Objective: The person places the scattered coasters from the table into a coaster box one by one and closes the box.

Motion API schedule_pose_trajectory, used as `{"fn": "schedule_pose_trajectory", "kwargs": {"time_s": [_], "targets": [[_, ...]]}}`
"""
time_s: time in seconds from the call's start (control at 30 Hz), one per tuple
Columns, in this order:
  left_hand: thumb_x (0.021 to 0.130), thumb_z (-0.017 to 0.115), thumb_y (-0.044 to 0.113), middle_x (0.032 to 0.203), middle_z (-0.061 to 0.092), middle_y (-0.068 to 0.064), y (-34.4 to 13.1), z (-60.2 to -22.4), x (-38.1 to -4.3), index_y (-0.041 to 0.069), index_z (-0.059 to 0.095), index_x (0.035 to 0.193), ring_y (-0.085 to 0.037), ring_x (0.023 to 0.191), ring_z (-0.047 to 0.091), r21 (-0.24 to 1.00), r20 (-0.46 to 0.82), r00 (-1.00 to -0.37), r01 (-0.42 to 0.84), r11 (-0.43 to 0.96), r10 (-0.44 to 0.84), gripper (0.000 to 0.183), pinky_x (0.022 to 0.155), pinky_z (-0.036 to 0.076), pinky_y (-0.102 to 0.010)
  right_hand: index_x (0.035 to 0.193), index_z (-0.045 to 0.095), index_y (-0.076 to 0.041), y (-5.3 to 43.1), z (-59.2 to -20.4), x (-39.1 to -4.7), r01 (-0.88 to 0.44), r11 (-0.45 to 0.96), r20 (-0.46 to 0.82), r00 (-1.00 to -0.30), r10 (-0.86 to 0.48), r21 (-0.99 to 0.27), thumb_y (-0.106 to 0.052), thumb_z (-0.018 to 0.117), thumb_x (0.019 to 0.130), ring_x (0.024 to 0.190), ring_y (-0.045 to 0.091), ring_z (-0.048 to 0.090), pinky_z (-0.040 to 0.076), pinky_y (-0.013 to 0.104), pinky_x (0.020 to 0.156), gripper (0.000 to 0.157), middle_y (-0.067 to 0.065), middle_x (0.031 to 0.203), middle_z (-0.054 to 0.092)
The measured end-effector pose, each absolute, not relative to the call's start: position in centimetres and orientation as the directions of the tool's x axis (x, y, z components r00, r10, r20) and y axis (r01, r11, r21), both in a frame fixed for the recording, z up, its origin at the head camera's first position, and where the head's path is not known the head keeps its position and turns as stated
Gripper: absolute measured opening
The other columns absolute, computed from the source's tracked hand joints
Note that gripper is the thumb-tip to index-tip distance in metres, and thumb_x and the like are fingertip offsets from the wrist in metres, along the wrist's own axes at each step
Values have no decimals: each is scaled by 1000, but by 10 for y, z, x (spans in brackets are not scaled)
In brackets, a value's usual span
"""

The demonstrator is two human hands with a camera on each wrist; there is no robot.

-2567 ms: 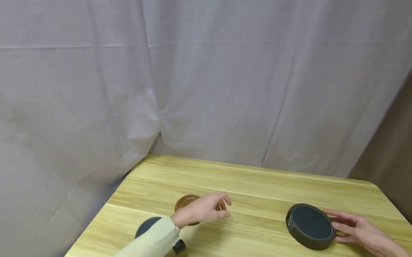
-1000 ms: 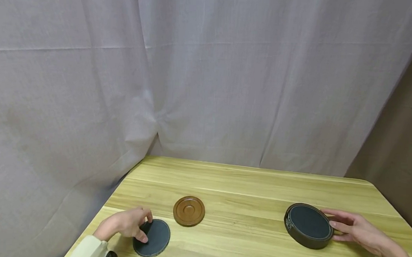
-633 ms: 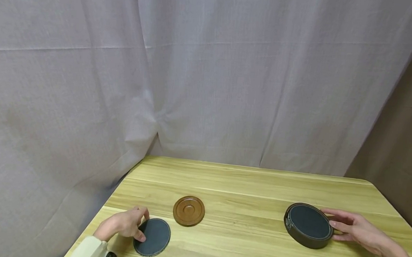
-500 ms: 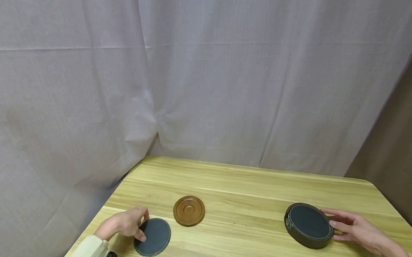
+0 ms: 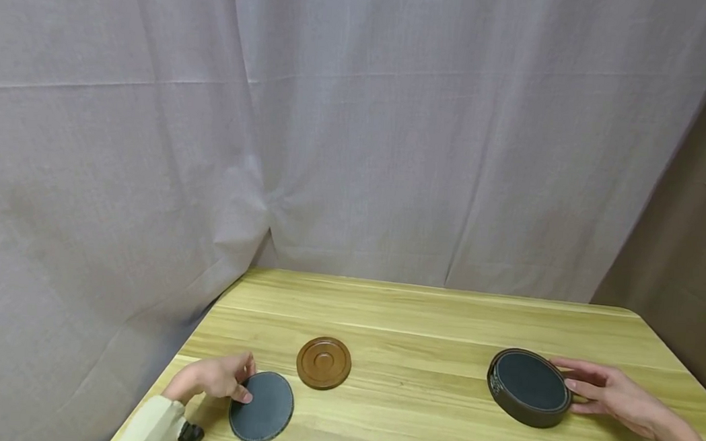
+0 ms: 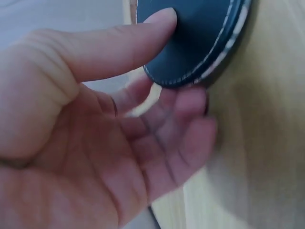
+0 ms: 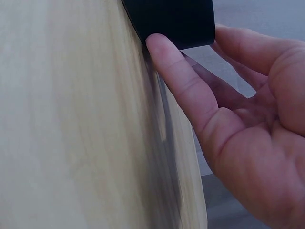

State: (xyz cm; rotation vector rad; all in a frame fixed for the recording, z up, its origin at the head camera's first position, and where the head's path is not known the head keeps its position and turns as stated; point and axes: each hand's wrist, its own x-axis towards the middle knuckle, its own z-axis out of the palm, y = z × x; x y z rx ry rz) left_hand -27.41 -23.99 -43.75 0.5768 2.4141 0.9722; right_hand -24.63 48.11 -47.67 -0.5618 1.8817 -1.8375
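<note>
In the head view my left hand [image 5: 219, 376] pinches a round black leather coaster [image 5: 265, 411] by its left edge, thumb on top. The left wrist view shows the coaster [image 6: 205, 38] with pale edge stitching, lifted at the near edge, and the fingers bent below it. At the right, my right hand [image 5: 621, 402] holds the side of a round dark coaster holder [image 5: 526, 414]. Another black coaster [image 5: 531, 380] lies in its top. In the right wrist view a fingertip [image 7: 162, 45] presses the holder's lower side [image 7: 176, 21]; the holder's far side is hidden.
A round brown wooden coaster [image 5: 323, 362] lies on the wood-grain table [image 5: 408, 413], right of and behind the black coaster. Grey cloth [image 5: 363, 147] hangs along the table's back and left edges. A brown cloth [image 5: 690, 268] hangs at the right.
My left hand has come back from beyond the wooden coaster to the black coaster, taken its left edge and raised it slightly. The right hand and the holder stay in place.
</note>
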Motion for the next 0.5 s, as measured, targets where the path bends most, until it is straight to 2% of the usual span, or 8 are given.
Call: {"fn": "schedule_pose_trajectory", "kwargs": {"time_s": [0.17,0.33,0.5], "targets": [[90,66,-1,73,50,-2,-243,-436,-281,-1,47,100,-14,55,47,798,-264,-762,172,578,592,22,50,42,-23,145,48,-24,481,-478,-247,17,17,-24,-806,-592,-1000,2,37,104,115,10,63,57,35,90,50,-19,132,61],[94,60,2,77,58,-5,-244,-432,-288,-4,51,100,-14,61,56,839,-219,-715,209,503,663,12,53,53,-30,145,48,-23,482,-479,-247,18,7,-19,-802,-597,-1000,2,37,104,116,10,63,56,35,90,50,-17,132,61],[95,59,4,79,57,-3,-240,-428,-293,-4,52,101,-13,64,56,870,-209,-683,198,452,700,12,54,55,-30,145,48,-24,482,-478,-248,27,10,-28,-804,-594,-1000,2,37,104,116,10,63,56,34,90,50,-18,132,61]]}}
